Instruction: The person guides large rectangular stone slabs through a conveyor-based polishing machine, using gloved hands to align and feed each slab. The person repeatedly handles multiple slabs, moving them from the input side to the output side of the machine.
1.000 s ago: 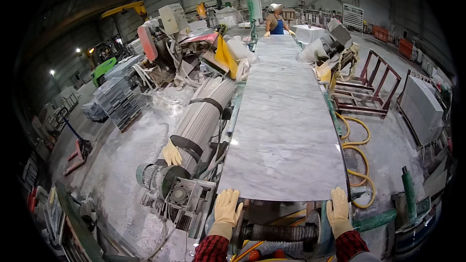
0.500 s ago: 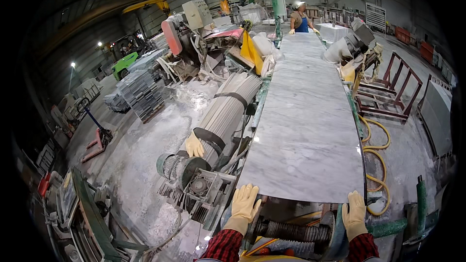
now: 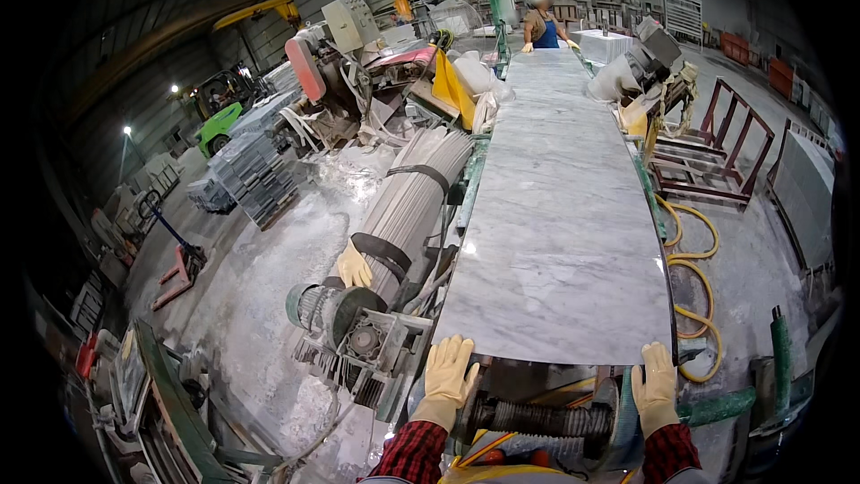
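Observation:
A long, glossy white-grey marble slab (image 3: 560, 206) stretches away from me on a green-framed machine bed. My left hand (image 3: 446, 381), in a cream rubber glove, lies at the slab's near left corner with its fingers stretched out. At the near right corner is my right hand (image 3: 656, 385), gloved alike, fingers straight and pointing forward along the edge. Neither hand is wrapped round the slab; what the palms rest on is hidden. Between my forearms, below the slab's near edge, sits a dark spiral-ribbed roller (image 3: 546, 419).
At the slab's far end a co-worker (image 3: 543, 25) in a blue apron has hands by its edges. Left stand a motor (image 3: 336, 314), a strapped bundle of strips (image 3: 408, 206) and a spare glove (image 3: 354, 266). A yellow hose (image 3: 708, 282) and a red-brown metal rack (image 3: 717, 152) are right.
The whole view has shifted slightly, so most things sit a little higher and further left. The co-worker's head has turned. My hands keep their places at the slab's corners.

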### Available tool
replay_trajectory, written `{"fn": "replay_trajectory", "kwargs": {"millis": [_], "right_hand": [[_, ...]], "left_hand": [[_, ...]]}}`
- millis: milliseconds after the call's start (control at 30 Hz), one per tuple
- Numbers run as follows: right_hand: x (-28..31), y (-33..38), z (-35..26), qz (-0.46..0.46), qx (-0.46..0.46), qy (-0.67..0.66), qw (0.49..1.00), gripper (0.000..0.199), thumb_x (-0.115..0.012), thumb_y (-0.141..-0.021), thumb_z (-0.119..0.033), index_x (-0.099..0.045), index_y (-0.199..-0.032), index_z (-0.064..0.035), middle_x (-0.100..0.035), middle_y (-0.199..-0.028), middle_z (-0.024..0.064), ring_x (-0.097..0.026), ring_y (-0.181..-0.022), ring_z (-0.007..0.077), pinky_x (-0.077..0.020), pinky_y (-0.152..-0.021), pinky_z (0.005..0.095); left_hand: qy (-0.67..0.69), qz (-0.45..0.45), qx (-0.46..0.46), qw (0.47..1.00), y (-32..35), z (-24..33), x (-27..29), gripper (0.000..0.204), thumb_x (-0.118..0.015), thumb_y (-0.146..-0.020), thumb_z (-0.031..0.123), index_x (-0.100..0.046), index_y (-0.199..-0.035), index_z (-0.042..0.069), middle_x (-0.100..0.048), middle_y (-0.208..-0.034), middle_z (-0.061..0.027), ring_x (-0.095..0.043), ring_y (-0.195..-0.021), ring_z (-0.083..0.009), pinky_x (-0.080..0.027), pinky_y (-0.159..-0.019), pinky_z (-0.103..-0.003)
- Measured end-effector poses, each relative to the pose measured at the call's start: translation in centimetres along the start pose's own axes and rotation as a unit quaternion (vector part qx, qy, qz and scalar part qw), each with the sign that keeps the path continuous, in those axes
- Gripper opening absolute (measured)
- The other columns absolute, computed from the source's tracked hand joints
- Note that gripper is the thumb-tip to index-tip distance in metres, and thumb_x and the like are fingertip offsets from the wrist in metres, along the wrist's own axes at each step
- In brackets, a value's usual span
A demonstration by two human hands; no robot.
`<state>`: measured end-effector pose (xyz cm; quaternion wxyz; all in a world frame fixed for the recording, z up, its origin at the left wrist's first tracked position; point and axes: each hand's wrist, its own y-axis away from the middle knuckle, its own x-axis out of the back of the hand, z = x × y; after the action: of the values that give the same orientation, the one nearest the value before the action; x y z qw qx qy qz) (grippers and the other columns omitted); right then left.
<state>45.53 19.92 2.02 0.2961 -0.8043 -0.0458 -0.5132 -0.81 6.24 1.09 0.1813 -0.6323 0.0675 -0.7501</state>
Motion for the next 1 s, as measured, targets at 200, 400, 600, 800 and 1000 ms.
{"fn": "replay_trajectory", "kwargs": {"millis": [200,400,600,800,1000], "right_hand": [[-0.6,0.6,0.4,0.022,0.014,0.016,1.0,0.051,-0.074,-0.087,-0.011,-0.062,-0.134,0.0067,-0.061,-0.141,0.0301,-0.054,-0.135,0.0516,-0.0414,-0.119,0.0571],[0.0,0.6,0.2,0.01,0.015,0.01,1.0,0.051,-0.073,-0.09,-0.014,-0.062,-0.136,0.007,-0.061,-0.142,0.0306,-0.054,-0.135,0.052,-0.0417,-0.118,0.0577],[-0.3,1.0,0.2,0.033,0.022,0.022,0.999,0.052,-0.075,-0.088,-0.012,-0.064,-0.135,0.0059,-0.061,-0.141,0.0298,-0.055,-0.134,0.0508,-0.0426,-0.118,0.057],[0.0,0.9,-0.3,0.013,0.003,0.025,1.0,0.052,-0.076,-0.087,-0.012,-0.064,-0.134,0.0049,-0.061,-0.142,0.0286,-0.055,-0.134,0.0501,-0.0433,-0.117,0.0562],[-0.2,1.3,-0.2,0.024,0.009,0.024,0.999,0.052,-0.076,-0.087,-0.011,-0.064,-0.135,0.005,-0.061,-0.141,0.0288,-0.055,-0.135,0.0502,-0.0427,-0.118,0.0567]], "left_hand": [[-0.002,-0.005,0.002,1.0,0.2,0.0,0.0,0.061,-0.068,-0.103,0.036,-0.053,-0.156,0.012,-0.053,-0.161,-0.0214,-0.047,-0.15,-0.0431,-0.031,-0.127,-0.058],[0.003,0.001,-0.005,1.0,0.5,0.0,0.4,0.06,-0.069,-0.102,0.035,-0.054,-0.154,0.011,-0.054,-0.158,-0.0211,-0.048,-0.148,-0.0432,-0.031,-0.127,-0.058],[0.002,-0.002,0.001,1.0,0.5,0.3,0.5,0.058,-0.07,-0.101,0.034,-0.055,-0.152,0.011,-0.055,-0.157,-0.0206,-0.048,-0.147,-0.0422,-0.032,-0.126,-0.058],[0.001,0.005,-0.004,1.0,0.7,0.0,0.5,0.058,-0.07,-0.101,0.034,-0.056,-0.152,0.011,-0.055,-0.158,-0.0202,-0.048,-0.148,-0.0416,-0.031,-0.127,-0.058],[0.008,0.009,-0.003,1.0,0.9,0.3,0.8,0.057,-0.072,-0.1,0.032,-0.057,-0.151,0.01,-0.056,-0.157,-0.0206,-0.049,-0.147,-0.0428,-0.033,-0.126,-0.058]]}}
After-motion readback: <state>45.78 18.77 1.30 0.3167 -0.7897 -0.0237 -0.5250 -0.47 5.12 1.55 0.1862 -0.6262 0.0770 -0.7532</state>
